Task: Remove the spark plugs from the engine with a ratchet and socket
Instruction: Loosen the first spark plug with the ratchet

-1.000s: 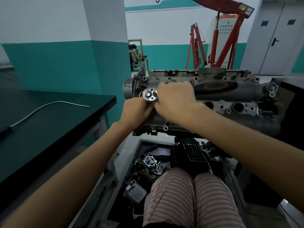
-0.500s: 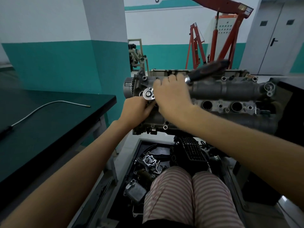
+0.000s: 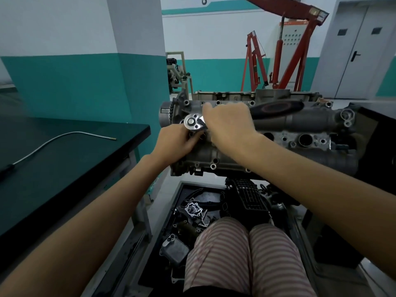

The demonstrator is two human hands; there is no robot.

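A grey metal engine head [image 3: 300,123] lies across the stand in front of me. The ratchet [image 3: 194,123] has its shiny round head over the leftmost plug hole, and its black handle [image 3: 278,108] stretches to the right along the engine. My right hand [image 3: 230,125] is closed over the ratchet's shaft just right of the head. Under the head sits my left hand [image 3: 173,144], wrapped around the socket extension, which is hidden by the fingers. No spark plug is visible. Open plug holes [image 3: 305,139] show further right.
A dark bench [image 3: 64,168] on the left carries a thin flexible rod [image 3: 53,140]. Below the engine, a black tray [image 3: 182,194] holds loose engine parts, with my striped-trousered knees over it. A red engine hoist [image 3: 285,52] and grey doors stand behind.
The ratchet handle swung from lying along the engine up and back, then returned to lie along the engine pointing right. Both hands kept their hold.
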